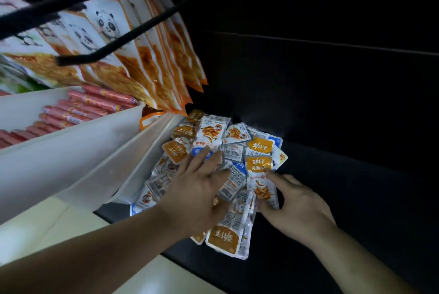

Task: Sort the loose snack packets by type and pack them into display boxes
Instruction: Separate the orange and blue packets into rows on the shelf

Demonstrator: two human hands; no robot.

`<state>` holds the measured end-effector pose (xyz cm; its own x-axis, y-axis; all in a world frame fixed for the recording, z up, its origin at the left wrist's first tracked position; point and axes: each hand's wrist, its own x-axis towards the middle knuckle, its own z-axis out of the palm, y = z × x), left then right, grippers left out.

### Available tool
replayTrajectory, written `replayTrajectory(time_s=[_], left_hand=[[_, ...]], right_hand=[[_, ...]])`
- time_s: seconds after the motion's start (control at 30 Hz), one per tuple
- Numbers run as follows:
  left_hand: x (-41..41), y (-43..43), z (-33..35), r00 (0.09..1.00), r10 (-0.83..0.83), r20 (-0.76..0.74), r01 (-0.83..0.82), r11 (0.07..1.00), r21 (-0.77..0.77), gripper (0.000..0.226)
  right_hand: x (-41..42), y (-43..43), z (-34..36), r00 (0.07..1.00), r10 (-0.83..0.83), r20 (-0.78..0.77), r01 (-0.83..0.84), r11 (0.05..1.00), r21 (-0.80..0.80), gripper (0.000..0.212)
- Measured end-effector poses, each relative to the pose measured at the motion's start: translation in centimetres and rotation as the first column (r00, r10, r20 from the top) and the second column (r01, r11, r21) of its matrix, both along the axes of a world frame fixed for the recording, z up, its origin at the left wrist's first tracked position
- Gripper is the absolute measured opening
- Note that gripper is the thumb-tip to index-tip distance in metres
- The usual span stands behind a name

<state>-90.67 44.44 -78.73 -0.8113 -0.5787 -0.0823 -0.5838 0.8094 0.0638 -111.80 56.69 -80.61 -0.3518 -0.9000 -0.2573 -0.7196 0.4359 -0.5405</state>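
**A:** While both hands are on the heap, how much looks sorted?

**B:** Not this lot. The left hand (197,187) lies flat with its fingers spread, pressing the loose snack packets (237,151). They're heaped on the dark counter (344,198), against the white display boxes (59,156). The right hand (297,201) touches one packet with a straight forefinger; I can't tell if its thumb pinches.

**A:** And farther back?

**B:** Red sausage sticks (78,108) already fill one box, and panda pouches (123,56) stand behind. Black straps (133,32) cross them. The counter's far right is too dark to read.
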Motion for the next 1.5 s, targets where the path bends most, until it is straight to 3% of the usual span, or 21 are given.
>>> replayTrajectory(time_s=[0.1, 0.2, 0.3, 0.37, 0.57, 0.73, 0.83, 0.9, 1.0, 1.03, 1.17, 1.2, 1.27, 1.33, 1.37, 1.43, 1.5], left_hand=[[-2.9, -0.3, 0.6, 0.971, 0.174, 0.167, -0.183, 0.982, 0.045, 0.091], [-4.4, 0.3, 0.2, 0.948, 0.255, 0.189, -0.261, 0.965, 0.004, 0.082], [-3.1, 1.3, -1.1, 0.984, 0.176, -0.031, -0.178, 0.981, -0.076, 0.056], [-2.2, 1.8, -2.0, 0.974, 0.152, -0.171, -0.166, 0.983, -0.072, 0.051], [-1.5, 1.7, -2.5, 0.951, 0.266, -0.157, -0.272, 0.962, -0.02, 0.07], [-1.1, 1.8, -1.8, 0.898, 0.214, -0.384, -0.237, 0.971, -0.013, 0.022], [-0.4, 1.4, -0.4, 0.845, 0.179, -0.503, -0.251, 0.965, -0.079, 0.017], [-0.4, 1.1, 1.1, 0.772, 0.196, -0.604, -0.287, 0.956, -0.056, 0.018], [-1.3, 1.4, 3.4, 0.659, 0.221, -0.719, -0.317, 0.948, 0.001, 0.018], [-1.8, 1.7, 4.0, 0.644, 0.227, -0.73, -0.308, 0.951, 0.024, 0.018], [-4.3, 3.3, 4.6, 0.651, 0.311, -0.692, -0.147, 0.947, 0.287, 0.016], [-4.8, 3.6, 4.5, 0.645, 0.347, -0.681, -0.112, 0.924, 0.365, 0.015], [-5.4, 4.0, 4.1, 0.595, 0.454, -0.663, -0.099, 0.86, 0.5, 0.012], [-5.6, 4.0, 3.3, 0.545, 0.571, -0.614, -0.155, 0.789, 0.595, 0.015], [-5.6, 4.0, 2.9, 0.527, 0.619, -0.582, -0.21, 0.759, 0.617, 0.018], [-5.7, 4.5, 2.5, 0.513, 0.701, -0.495, -0.306, 0.689, 0.658, 0.015], [-6.6, 5.8, 2.4, 0.517, 0.778, -0.359, -0.237, 0.532, 0.813, 0.009]], right_hand=[[0.7, -0.6, 0.1, 0.99, 0.035, -0.138, -0.036, 0.999, -0.005, 0.082], [0.5, -0.9, 0.2, 0.986, 0.054, -0.155, -0.053, 0.999, 0.007, 0.08], [0.1, -0.7, -0.1, 0.983, 0.083, -0.166, -0.081, 0.997, 0.019, 0.078], [0.2, -0.6, -0.1, 0.976, 0.096, -0.194, -0.092, 0.995, 0.027, 0.078], [1.0, -1.9, 0.4, 0.95, 0.144, -0.278, -0.118, 0.987, 0.11, 0.079], [1.3, -2.4, 0.5, 0.95, 0.143, -0.278, -0.109, 0.985, 0.136, 0.078], [1.0, -1.6, 0.5, 0.954, 0.112, -0.277, -0.093, 0.992, 0.082, 0.078], [0.7, -1.0, 0.8, 0.984, 0.034, -0.177, -0.03, 0.999, 0.025, 0.075], [0.6, -0.1, 1.4, 0.971, -0.107, 0.213, 0.133, 0.985, -0.111, 0.079], [0.6, 0.1, 1.5, 0.957, -0.124, 0.261, 0.177, 0.966, -0.19, 0.08], [0.2, -0.2, 3.4, 0.994, -0.042, 0.098, 0.079, 0.905, -0.418, 0.067], [-0.1, -0.4, 3.9, 0.993, -0.024, 0.12, 0.071, 0.911, -0.406, 0.053], [-0.4, -0.3, 5.3, 0.947, -0.044, 0.32, 0.135, 0.953, -0.271, 0.021], [-0.6, 0.2, 6.0, 0.822, -0.123, 0.557, 0.232, 0.964, -0.131, 0.012], [-0.7, 0.6, 6.1, 0.785, -0.156, 0.599, 0.267, 0.958, -0.101, 0.011], [-1.1, 1.2, 5.8, 0.786, -0.221, 0.578, 0.342, 0.933, -0.109, 0.012], [-1.4, 1.7, 5.3, 0.808, -0.282, 0.517, 0.404, 0.905, -0.137, 0.021]])
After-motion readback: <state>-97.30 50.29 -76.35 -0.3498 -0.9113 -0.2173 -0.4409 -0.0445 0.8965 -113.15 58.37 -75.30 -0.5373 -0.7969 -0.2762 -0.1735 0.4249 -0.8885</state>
